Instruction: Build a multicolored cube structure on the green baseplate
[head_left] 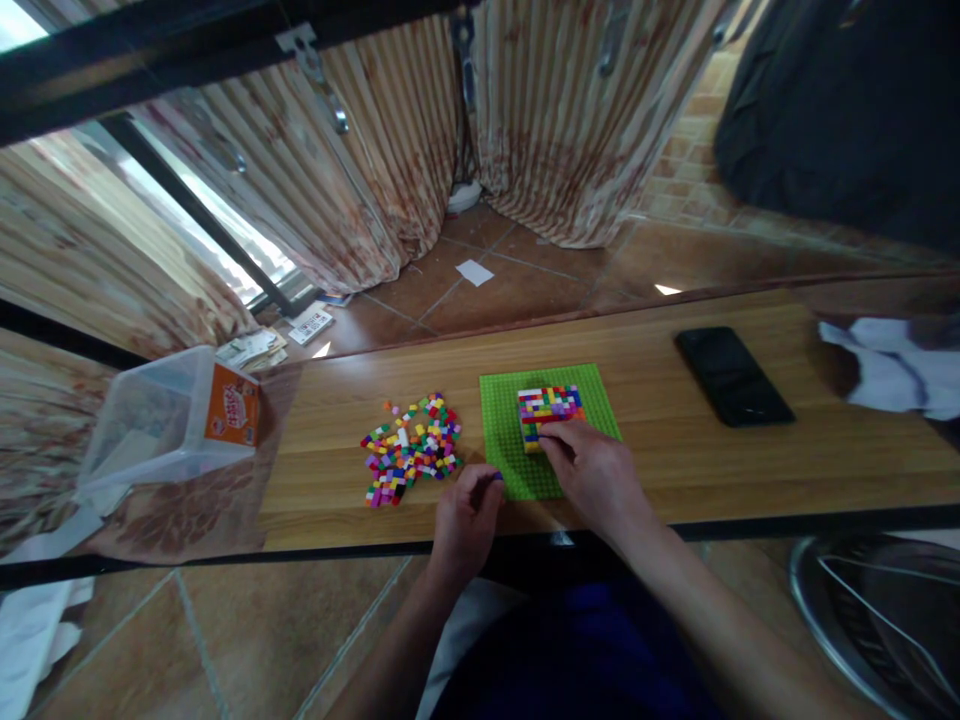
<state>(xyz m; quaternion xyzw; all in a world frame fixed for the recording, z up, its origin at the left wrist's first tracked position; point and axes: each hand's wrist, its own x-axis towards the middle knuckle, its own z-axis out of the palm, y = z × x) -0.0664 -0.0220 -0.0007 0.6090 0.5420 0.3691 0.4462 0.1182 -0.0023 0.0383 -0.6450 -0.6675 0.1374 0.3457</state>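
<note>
Clearly, your counter (649, 390) runs wide: wood stretches between the baseplate and the phone, and a strip runs along the far edge, while the near edge lies close under your wrists. Beyond the left edge sits a clear plastic box (231, 405). Your green baseplate (499, 430) lies about mid-counter, its studs showing around all sides of the block. Toward the right edge, the black phone (733, 375) rests well apart from it. Between the left edge and the baseplate spreads your loose brick pile (412, 450); with that many unused, the building looks partway done. Your right hand (600, 475) has its fingertips drawn together at the block's near side; whether they pinch a piece, I cannot tell. Your left hand (465, 520), by the baseplate's near-left corner, pinches a piece between thumb and finger. The multicoloured block (551, 403), tightly packed, stands around the baseplate's middle. Smallest is that pinched dark brick (498, 477), apart from the block, not yet joined.
</note>
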